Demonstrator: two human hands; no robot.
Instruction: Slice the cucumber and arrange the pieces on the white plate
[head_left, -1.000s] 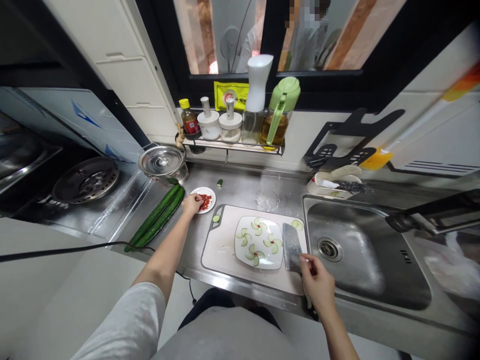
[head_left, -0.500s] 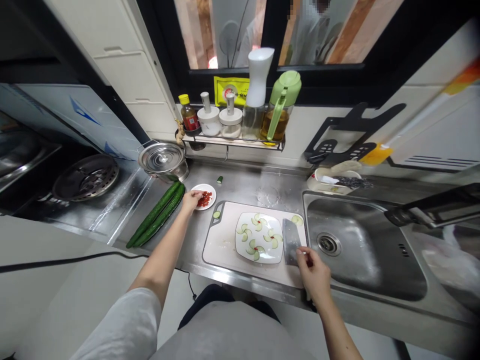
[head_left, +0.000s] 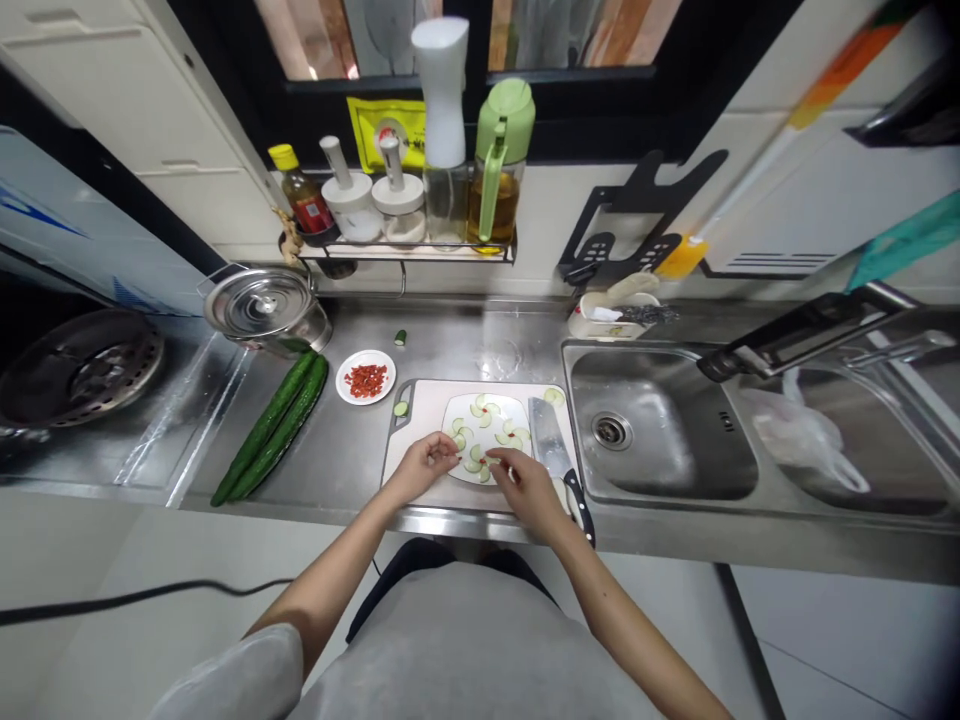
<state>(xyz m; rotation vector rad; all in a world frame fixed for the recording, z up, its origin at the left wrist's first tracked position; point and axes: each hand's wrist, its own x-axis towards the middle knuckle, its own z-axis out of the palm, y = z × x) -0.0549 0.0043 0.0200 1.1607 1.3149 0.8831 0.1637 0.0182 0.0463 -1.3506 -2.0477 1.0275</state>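
A square white plate with several pinwheel-shaped cucumber-slice arrangements lies on the white cutting board. My left hand is at the plate's near left edge, fingers pinched together on something too small to name. At the plate's near edge my right hand has its fingertips closed over a cucumber arrangement. A cleaver lies on the board just right of the plate, untouched. Left of the board stands a small white dish of red pieces.
Two whole cucumbers lie on the steel counter at left, near a lidded pot. A condiment rack stands at the back. A double sink and a faucet are at right. A cucumber end lies behind the dish.
My left hand left the small dish and came to the plate. My right hand let go of the cleaver and moved to the plate. The view shifted right and down.
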